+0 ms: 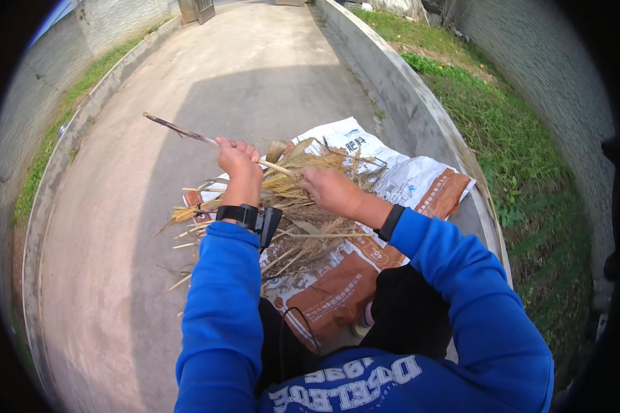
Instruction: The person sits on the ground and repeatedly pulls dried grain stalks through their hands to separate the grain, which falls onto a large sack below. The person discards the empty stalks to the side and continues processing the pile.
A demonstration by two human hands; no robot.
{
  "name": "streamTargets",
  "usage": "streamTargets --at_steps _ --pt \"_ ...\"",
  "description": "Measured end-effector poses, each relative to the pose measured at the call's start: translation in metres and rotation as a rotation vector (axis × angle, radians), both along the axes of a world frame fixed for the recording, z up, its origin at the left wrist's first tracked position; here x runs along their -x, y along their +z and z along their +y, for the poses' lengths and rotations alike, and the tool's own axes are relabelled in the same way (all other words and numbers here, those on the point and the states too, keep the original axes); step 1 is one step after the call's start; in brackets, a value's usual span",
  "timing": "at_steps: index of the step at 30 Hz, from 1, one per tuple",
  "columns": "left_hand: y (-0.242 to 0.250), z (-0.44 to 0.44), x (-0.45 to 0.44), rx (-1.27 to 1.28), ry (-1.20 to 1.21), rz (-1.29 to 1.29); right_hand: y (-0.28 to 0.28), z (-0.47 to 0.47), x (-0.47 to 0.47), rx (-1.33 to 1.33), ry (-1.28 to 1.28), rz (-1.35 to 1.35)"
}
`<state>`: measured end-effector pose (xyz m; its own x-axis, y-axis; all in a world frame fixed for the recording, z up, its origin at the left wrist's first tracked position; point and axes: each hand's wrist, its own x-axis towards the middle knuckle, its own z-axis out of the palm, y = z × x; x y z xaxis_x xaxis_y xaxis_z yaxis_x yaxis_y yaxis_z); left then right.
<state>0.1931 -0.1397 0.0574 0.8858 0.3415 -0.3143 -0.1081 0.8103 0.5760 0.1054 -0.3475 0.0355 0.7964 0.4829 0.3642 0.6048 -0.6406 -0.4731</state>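
My left hand (pixel 238 157) is closed around a long, thin plant stalk (pixel 180 129), whose dark end sticks out to the upper left. Farther along the same stalk, at its right end, my right hand (pixel 330 190) grips it with the fingers curled in. Beneath both hands lies a heap of dried stalks, leaves and seed heads (pixel 315 219). Yellow bristly stems (pixel 276 187) show between the hands. The heap rests on printed white and brown woven sacks (pixel 336 294), spread on the concrete in front of my knees.
A low concrete curb (pixel 418 100) runs along the right, with grass (pixel 501 134) beyond it. Another curb (pixel 57 149) and a brick wall (pixel 46 77) border the concrete path (pixel 108 206) on the left. An open gate leaf (pixel 205 10) stands at the far end.
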Motion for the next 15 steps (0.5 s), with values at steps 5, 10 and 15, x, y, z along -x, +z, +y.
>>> streamTargets --at_steps 5,10,15 --pt "-0.001 -0.013 0.003 0.025 -0.034 -0.009 0.015 -0.006 0.004 0.017 -0.070 0.105" --pt "0.001 -0.015 0.005 0.002 -0.033 -0.046 0.009 -0.013 0.000 -0.029 -0.046 0.191" --pt "0.003 0.002 0.005 -0.059 0.011 -0.069 -0.024 -0.012 -0.004 -0.185 0.210 -0.075"
